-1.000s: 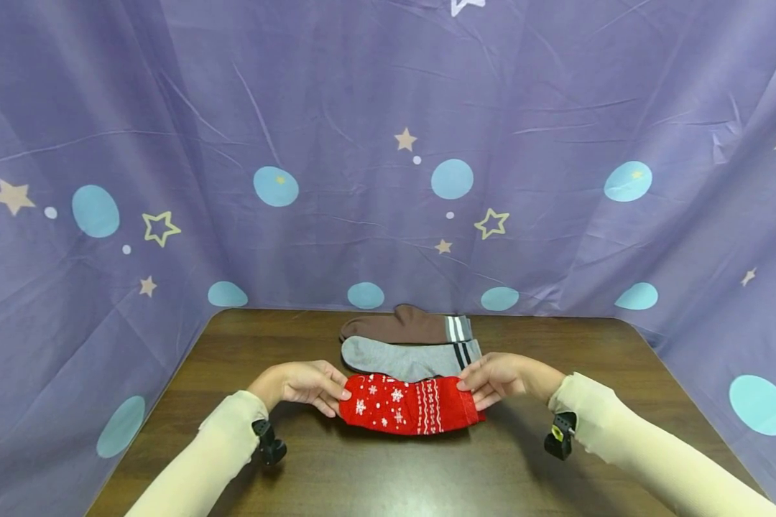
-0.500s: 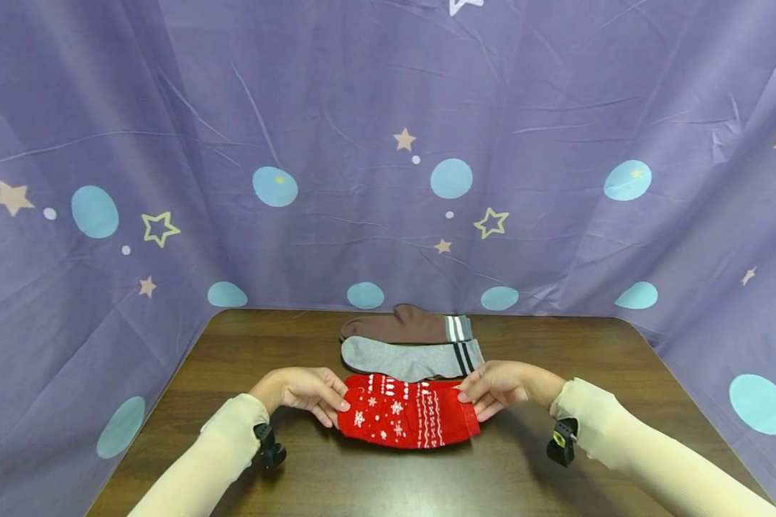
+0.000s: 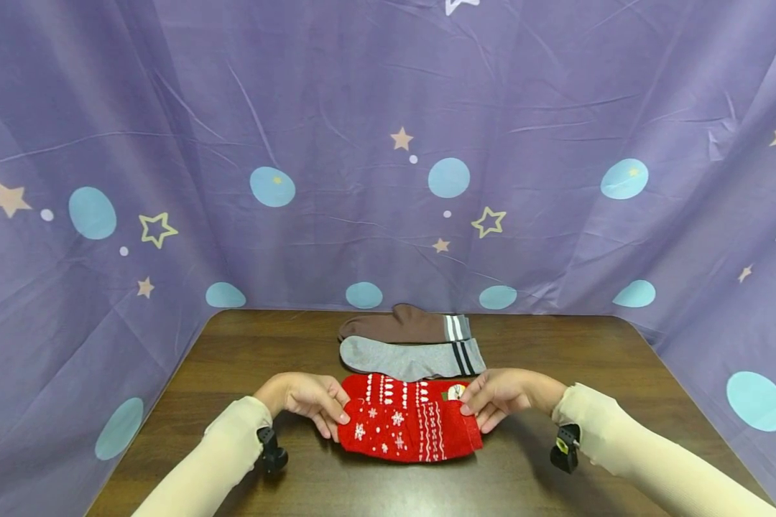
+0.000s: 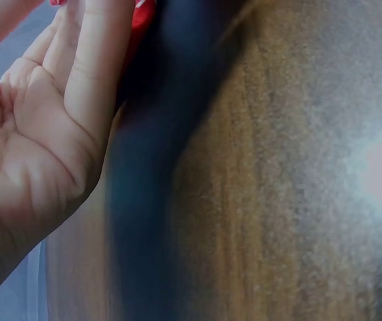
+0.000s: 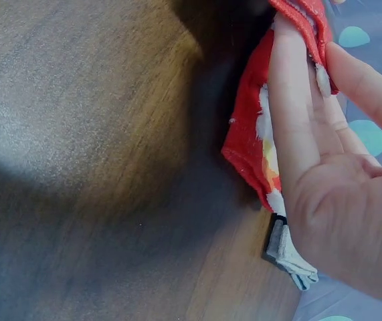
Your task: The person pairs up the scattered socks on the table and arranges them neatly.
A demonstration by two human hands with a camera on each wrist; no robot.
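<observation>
A red sock with white snowflakes (image 3: 397,434) is stretched sideways between the two hands, just above the table. The left hand (image 3: 307,399) pinches its toe end between thumb and fingers; the right hand (image 3: 506,396) pinches its cuff end. Behind it lies another red sock (image 3: 388,388), with rows of white shapes and a snowman patch near its cuff; its lower part is hidden. In the right wrist view, the held sock's edge (image 5: 303,25) sits between thumb and fingers, while the snowman sock (image 5: 249,117) shows beneath. The left wrist view shows mainly the left palm (image 4: 37,144).
Farther back lie grey socks with black stripes (image 3: 404,358) and, behind them, brown socks with white stripes (image 3: 394,327). The brown wooden table (image 3: 246,345) ends at a purple patterned curtain (image 3: 362,93). Each wrist wears a black camera (image 3: 271,452).
Both hands have drawn the snowflake sock toward the person. More of the red sock behind it has come into view, including its snowman. The grey and brown socks stay put.
</observation>
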